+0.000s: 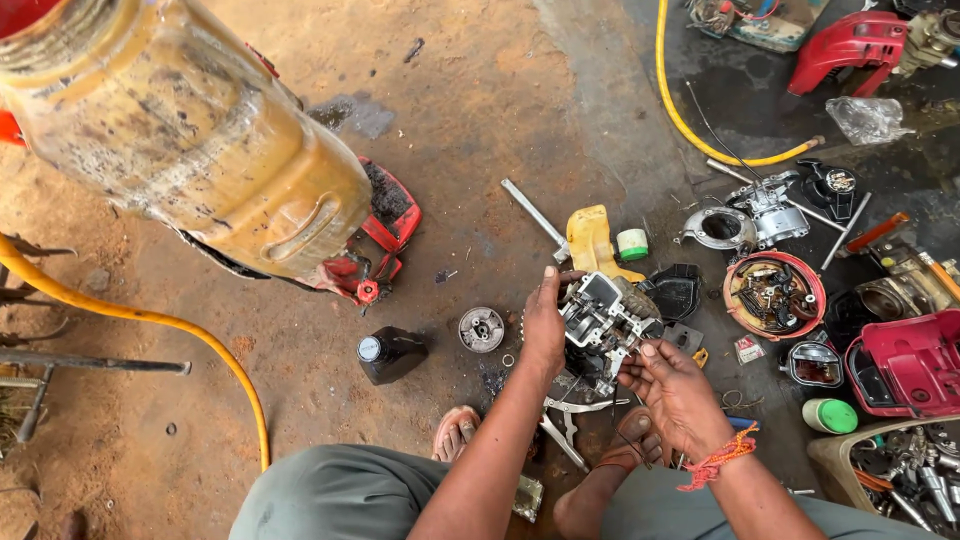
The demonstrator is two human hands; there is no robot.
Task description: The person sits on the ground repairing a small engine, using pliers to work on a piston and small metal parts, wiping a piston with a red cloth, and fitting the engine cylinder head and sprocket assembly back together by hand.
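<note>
I am crouched on a dirt floor over a small grey engine block (pixel 603 318). My left hand (pixel 545 322) grips its left side and steadies it. My right hand (pixel 672 385), with a red thread band at the wrist, has its fingers pinched at the block's lower right side; whether something small is between the fingers I cannot tell. Pliers (pixel 568 415) lie on the ground just below the block, by my sandalled feet.
A big dirty yellow tank (pixel 190 130) on a red frame stands at the upper left. A black bottle (pixel 391 354) and a round metal part (pixel 481 329) lie left of the block. Right: a red round dish of parts (pixel 774 295), red covers (pixel 905 362), yellow hose (pixel 690 120).
</note>
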